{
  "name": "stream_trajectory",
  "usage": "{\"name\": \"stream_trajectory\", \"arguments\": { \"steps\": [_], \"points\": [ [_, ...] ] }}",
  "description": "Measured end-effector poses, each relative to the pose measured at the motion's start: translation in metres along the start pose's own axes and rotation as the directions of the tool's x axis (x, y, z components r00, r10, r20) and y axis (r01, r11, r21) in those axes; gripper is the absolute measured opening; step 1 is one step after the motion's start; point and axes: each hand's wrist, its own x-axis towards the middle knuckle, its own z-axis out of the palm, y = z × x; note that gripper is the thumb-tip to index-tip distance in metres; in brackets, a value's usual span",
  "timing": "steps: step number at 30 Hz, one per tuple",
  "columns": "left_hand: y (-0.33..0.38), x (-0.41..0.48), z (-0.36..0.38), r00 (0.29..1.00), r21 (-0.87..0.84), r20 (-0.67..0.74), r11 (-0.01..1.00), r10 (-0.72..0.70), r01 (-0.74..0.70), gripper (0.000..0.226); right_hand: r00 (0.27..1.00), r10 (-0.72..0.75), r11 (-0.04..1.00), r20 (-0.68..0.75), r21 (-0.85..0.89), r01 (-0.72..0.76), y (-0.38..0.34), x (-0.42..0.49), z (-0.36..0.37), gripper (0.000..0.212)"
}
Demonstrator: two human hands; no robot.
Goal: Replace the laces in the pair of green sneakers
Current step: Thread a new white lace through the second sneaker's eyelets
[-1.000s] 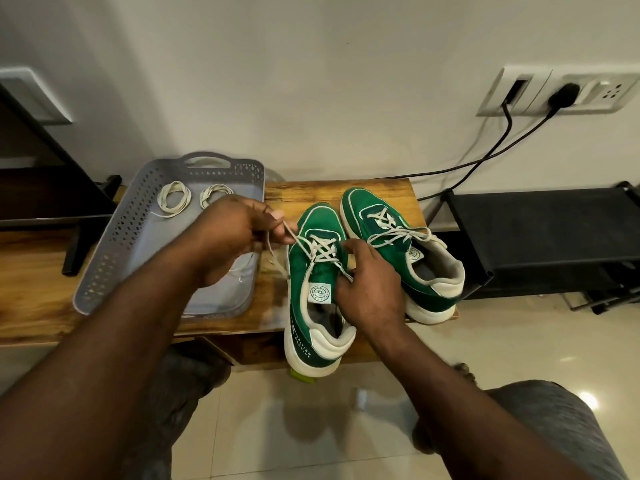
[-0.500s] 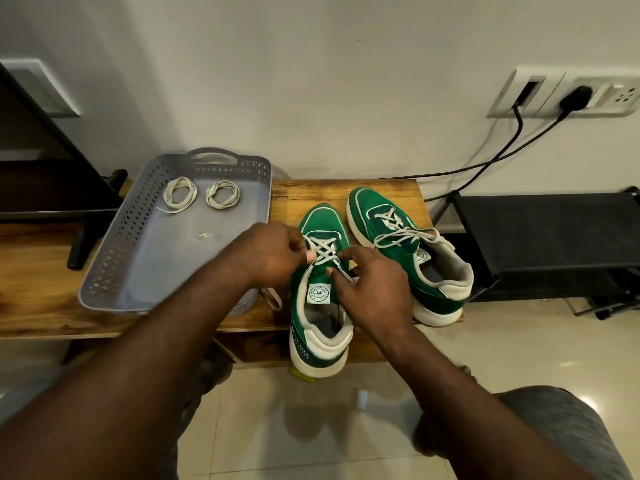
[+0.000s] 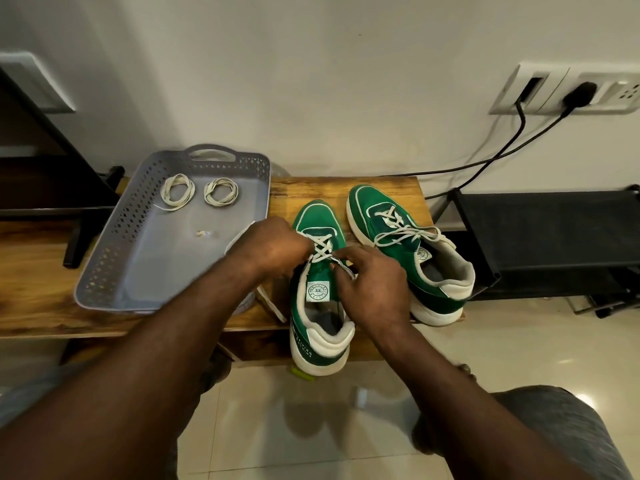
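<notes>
Your left hand (image 3: 273,247) has returned from its sideways pull to the eyelets of the near sneaker (image 3: 317,220), pinching the lace (image 3: 322,249). Your right hand (image 3: 372,285) pinches the next crossing, so another row looks ready to come free.

The left forearm (image 3: 149,368) and right forearm (image 3: 440,382) are seen bare from the near edge up to the wrists. The left hand (image 3: 273,247) and right hand (image 3: 374,289) are likewise uncovered. Grey, finely textured cloth is worn over the right knee (image 3: 568,431) at the near right. Similar grey cloth is made out over the left leg (image 3: 31,389) at the near left, though blurred. Whether shorts or trousers are worn cannot be told.
</notes>
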Motion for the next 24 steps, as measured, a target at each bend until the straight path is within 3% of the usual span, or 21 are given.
{"name": "stream_trajectory", "arguments": {
  "steps": [4,6,12,16,19,21,24],
  "points": [
    [-0.003,0.005,0.01,0.996,0.076,-0.048,0.994,0.078,-0.074,0.028,1.0,-0.008,1.0,0.019,0.022,0.008,0.003,0.001,-0.002,0.028],
    [-0.004,0.009,0.015,0.985,0.124,-0.087,0.983,0.149,-0.138,0.018,1.0,0.004,1.0,0.02,0.028,-0.005,0.003,0.001,-0.001,0.029],
    [0.004,0.01,0.017,0.967,0.066,-0.133,0.976,0.217,-0.21,0.019,0.999,0.008,0.999,0.039,0.036,-0.01,0.007,0.003,-0.003,0.027],
    [0.002,0.008,0.015,0.967,-0.049,-0.108,0.97,0.233,-0.239,0.015,0.998,-0.015,0.999,0.064,0.039,0.013,0.007,0.005,-0.004,0.029],
    [0.011,0.001,0.012,0.948,-0.377,-0.02,0.876,0.317,-0.301,0.004,0.994,-0.041,0.999,0.1,0.019,0.039,0.008,0.006,-0.003,0.034],
    [0.018,-0.003,0.009,0.918,-0.521,0.022,0.788,0.397,-0.328,0.017,0.991,-0.04,0.999,0.125,0.027,0.037,0.007,0.008,-0.002,0.037],
    [0.027,-0.009,0.007,0.855,-0.518,0.021,0.737,0.518,-0.434,0.028,0.992,-0.021,0.982,0.122,0.188,-0.002,0.0,0.007,-0.004,0.046]
  ]
}}
